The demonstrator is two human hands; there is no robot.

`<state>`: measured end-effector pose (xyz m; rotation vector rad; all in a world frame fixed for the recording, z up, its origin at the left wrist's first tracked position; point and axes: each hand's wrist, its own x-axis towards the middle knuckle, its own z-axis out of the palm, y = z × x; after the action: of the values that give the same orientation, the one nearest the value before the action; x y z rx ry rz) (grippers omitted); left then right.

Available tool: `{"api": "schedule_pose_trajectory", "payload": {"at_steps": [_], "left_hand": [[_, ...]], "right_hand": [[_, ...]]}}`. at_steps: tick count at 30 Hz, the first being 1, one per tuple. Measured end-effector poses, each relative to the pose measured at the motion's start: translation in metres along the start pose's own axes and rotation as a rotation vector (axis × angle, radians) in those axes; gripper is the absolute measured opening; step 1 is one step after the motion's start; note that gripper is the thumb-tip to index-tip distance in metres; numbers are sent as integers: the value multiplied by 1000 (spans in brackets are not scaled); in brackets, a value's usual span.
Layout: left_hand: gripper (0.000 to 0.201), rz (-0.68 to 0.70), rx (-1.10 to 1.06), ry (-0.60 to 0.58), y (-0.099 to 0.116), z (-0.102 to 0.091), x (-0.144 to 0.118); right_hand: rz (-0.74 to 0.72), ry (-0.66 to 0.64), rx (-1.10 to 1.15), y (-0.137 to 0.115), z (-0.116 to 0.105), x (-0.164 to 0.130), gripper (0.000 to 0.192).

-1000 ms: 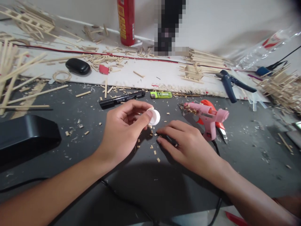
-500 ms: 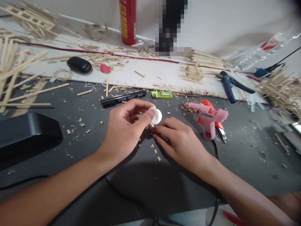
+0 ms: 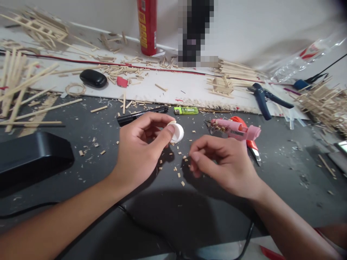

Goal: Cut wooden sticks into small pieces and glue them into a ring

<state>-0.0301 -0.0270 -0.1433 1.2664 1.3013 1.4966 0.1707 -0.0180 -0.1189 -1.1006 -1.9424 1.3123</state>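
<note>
Thumb and fingers of my left hand (image 3: 141, 151) are closed on a white bottle cap (image 3: 178, 133), held tilted above the dark table with its hollow side showing. My right hand (image 3: 223, 164) is to the right of the cap, apart from it, just over the table. Its thumb and index finger come together in a pinch; whatever may be between them is too small to make out. Small cut wood bits (image 3: 179, 175) lie scattered below and between both hands. Behind my right hand lies a pink glue gun (image 3: 238, 130), its handle mostly hidden.
A black marker (image 3: 127, 118) and a green lighter (image 3: 185, 110) lie beyond my hands. An orange cutter (image 3: 253, 146) is under the glue gun. Blue pliers (image 3: 264, 101), a black mouse (image 3: 93, 78), a red canister (image 3: 148, 29) and wooden sticks (image 3: 35, 83) surround the workspace.
My right hand has moved away from the cap, to the right and slightly toward me, now covering the glue gun's handle. My left hand still holds the cap, shifted slightly left.
</note>
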Motion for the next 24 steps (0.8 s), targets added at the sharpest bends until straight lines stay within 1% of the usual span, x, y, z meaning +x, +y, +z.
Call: {"api": "schedule_pose_trajectory", "payload": {"at_steps": [2, 3, 5, 8, 13, 19, 22, 24], "left_hand": [[4, 7, 35, -7, 1, 0, -1], [4, 7, 45, -12, 2, 0, -1], [4, 6, 56, -22, 2, 0, -1], [4, 39, 93, -35, 1, 1, -2], [7, 111, 177, -61, 0, -1, -7], [12, 228, 269, -83, 0, -3, -15], [15, 305, 345, -84, 4, -2, -18], [16, 345, 394, -92, 6, -2, -18]], "right_hand": [[44, -5, 320, 0, -3, -4, 11], [35, 7, 430, 0, -4, -5, 9], [-8, 54, 556, 3, -5, -5, 6], [-31, 103, 604, 7, -6, -4, 9], [7, 173, 618, 5, -6, -3, 13], [61, 214, 665, 2, -3, -1, 4], [96, 201, 676, 2, 1, -2, 2], [119, 221, 690, 1, 4, -3, 3]]}}
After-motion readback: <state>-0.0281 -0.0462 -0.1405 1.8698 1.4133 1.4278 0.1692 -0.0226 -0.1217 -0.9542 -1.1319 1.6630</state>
